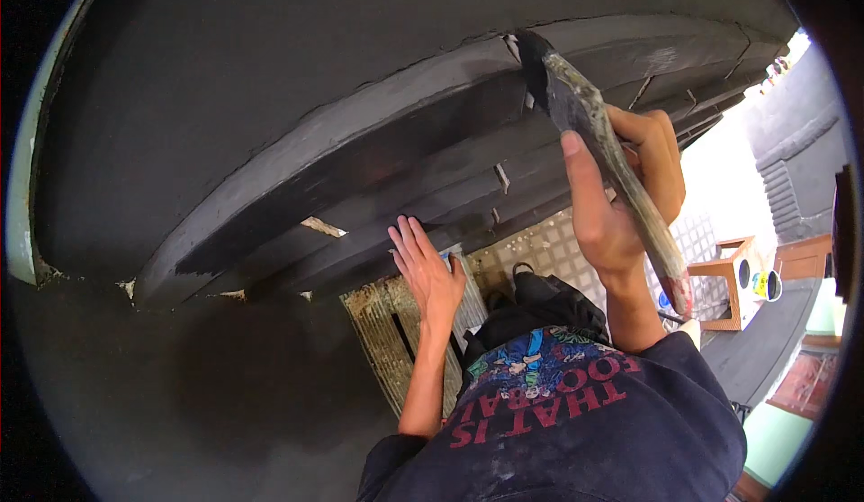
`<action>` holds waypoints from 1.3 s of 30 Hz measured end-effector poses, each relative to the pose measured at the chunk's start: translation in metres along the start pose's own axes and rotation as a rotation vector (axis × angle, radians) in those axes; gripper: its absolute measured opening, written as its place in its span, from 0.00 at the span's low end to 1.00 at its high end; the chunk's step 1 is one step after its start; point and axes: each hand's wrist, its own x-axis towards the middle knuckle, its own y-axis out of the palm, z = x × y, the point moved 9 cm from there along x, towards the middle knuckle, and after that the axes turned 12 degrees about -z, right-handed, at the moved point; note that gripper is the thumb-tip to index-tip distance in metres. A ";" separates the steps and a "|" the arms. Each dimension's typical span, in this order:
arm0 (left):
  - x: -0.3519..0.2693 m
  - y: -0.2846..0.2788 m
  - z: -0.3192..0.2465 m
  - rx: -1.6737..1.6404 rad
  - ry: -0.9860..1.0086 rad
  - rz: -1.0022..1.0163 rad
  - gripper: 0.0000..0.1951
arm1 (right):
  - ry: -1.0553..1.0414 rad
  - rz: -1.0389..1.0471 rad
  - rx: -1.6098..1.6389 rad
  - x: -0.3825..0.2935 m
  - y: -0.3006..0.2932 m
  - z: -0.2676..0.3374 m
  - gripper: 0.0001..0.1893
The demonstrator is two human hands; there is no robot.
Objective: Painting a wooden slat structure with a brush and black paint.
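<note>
In my right hand (624, 191) is a worn paintbrush (617, 154), gripped by its paint-stained wooden handle. Its black-coated bristles (533, 56) touch the top of a pale grey curved band (418, 100) on a dark-painted wall moulding. Below the band, stepped ledges (418, 157) run in dark grey and black, with several unpainted chips and gaps. My left hand (428, 276) holds nothing. Its fingers are stretched out, with the tips at a lower ledge; whether they press on it I cannot tell.
Corrugated sheeting (381, 326) lies below my left arm. Patterned floor tiles (540, 245) show far beneath. A wooden stool-like frame (732, 279) stands lower right, beside a small paint tub (767, 286). At the far left is a pale green edge (23, 198).
</note>
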 end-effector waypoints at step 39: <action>-0.004 0.051 0.039 -0.077 -0.105 0.095 0.48 | -0.009 0.143 0.610 -0.102 0.102 0.055 0.21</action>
